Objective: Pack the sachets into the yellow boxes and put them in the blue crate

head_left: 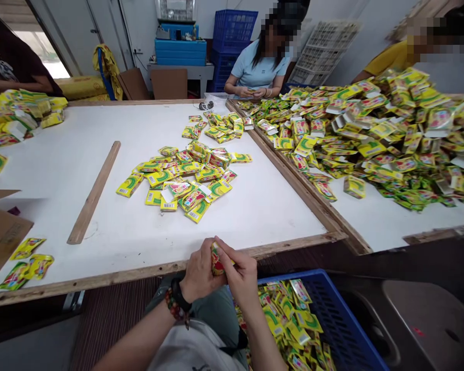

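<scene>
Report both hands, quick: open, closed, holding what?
Left hand: closed, holding a small yellow-and-red carton.
Right hand: closed on the same carton from the other side; fingertips partly hidden.

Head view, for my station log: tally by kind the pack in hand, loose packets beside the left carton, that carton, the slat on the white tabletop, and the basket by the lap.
Held pack: 1
Loose packets: 3
Cardboard carton: 1
Wooden slat: 1
Blue basket: 1
Total: 7
</scene>
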`<move>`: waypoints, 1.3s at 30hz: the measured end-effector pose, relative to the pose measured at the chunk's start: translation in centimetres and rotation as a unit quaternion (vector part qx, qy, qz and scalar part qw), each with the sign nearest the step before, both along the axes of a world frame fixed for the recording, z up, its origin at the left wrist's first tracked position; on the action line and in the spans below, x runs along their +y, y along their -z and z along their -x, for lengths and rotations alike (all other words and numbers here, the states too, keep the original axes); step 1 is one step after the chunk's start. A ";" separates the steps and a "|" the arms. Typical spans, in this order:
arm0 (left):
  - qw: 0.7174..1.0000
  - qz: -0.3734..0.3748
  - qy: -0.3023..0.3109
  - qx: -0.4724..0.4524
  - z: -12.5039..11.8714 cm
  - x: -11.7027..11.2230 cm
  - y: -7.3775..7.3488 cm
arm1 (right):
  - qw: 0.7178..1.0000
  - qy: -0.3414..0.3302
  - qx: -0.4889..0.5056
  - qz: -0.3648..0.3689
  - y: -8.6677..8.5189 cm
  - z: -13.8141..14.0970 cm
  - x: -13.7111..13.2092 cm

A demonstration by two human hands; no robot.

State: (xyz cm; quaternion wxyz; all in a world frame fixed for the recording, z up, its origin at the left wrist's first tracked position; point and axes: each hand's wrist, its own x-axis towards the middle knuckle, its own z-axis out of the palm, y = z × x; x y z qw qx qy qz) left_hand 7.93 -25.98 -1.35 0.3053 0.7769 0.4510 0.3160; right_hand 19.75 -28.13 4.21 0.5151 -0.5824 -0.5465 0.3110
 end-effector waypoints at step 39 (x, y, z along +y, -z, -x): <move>0.975 -0.199 0.091 0.026 4.6 2.3 -6.3 | 0.993 -0.094 -0.048 0.045 -0.2 -0.4 -1.0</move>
